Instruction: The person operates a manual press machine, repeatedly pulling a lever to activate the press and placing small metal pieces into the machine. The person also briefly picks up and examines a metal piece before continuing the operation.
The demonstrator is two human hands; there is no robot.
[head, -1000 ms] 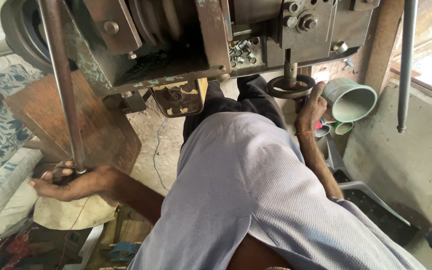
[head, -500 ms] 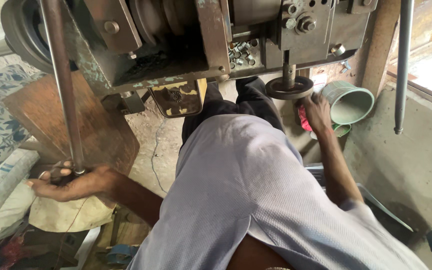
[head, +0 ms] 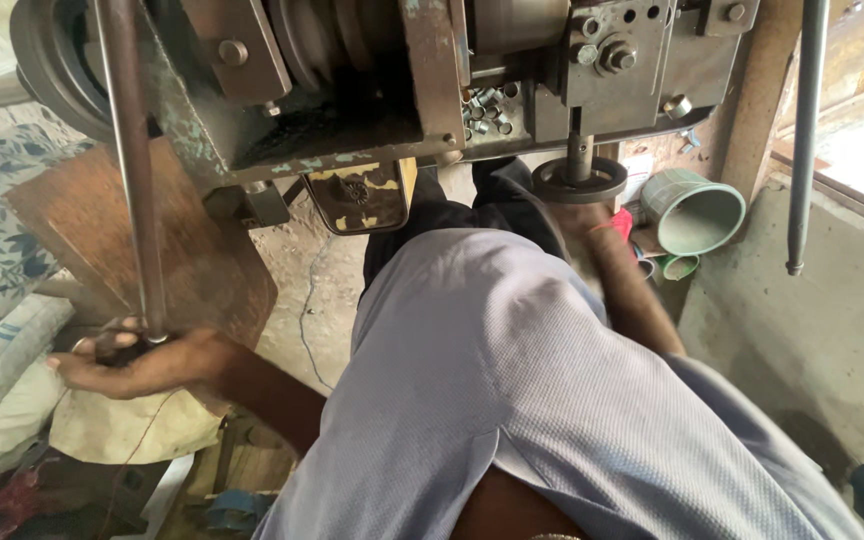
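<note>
- Right at the bottom of the frame, filling most of the lower middle: a grey-blue shirt (head: 512,400), seen from above.
- Lower left: left hand (head: 142,362) wrapped around the dark knob at the bottom end of a long metal rod (head: 132,170), fingers curled shut on it, thumb side up.
- Just under that hand: a pale cloth sack (head: 122,430), plus some dusty clutter and a blue bit lower down, too dim to make out.
- Right of centre, a little further off: right hand (head: 584,222) reaching in under the machine, touching or just beside a round metal disc (head: 580,180) on a short upright shaft. Blurred and half hidden by the shirt, so can't tell how open it is or whether anything's in it. Red band at the wrist.
- Just right of that hand: a green plastic cup (head: 694,212) lying on its side, mouth toward the camera, smaller cups beneath it.
- Left middle: a brown wooden board (head: 192,260) leaning behind the rod.
- Top of the frame, furthest away: a big rusty metal machine (head: 432,70) with bolts and a pulley wheel at upper left.
- Far right: another thin bar (head: 804,140) hanging down beside a concrete ledge.
</note>
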